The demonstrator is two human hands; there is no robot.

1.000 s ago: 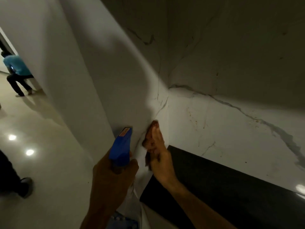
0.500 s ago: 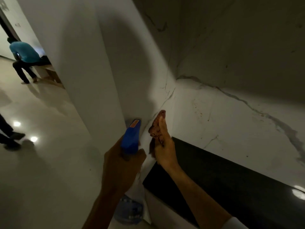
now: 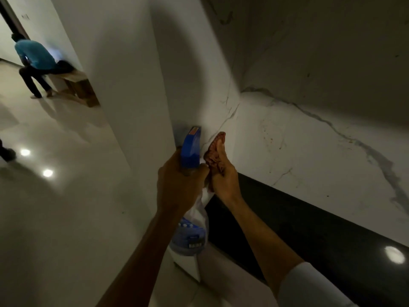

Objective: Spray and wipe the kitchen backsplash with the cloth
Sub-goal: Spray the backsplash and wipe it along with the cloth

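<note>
Marble backsplash [image 3: 309, 151], white with grey veins and a few small brown specks, meets a side panel at an inside corner above the black countertop [image 3: 309, 229], and the right hand [image 3: 223, 176] presses a reddish-brown cloth [image 3: 213, 151] flat against that side panel just beside the corner, fingers closed over the cloth. Beside it the left hand [image 3: 179, 185] is wrapped tight around the neck of a spray bottle [image 3: 191, 231], its blue nozzle head aimed at the wall; far left, a person in a blue shirt [image 3: 35, 60] sits on a bench.
</note>
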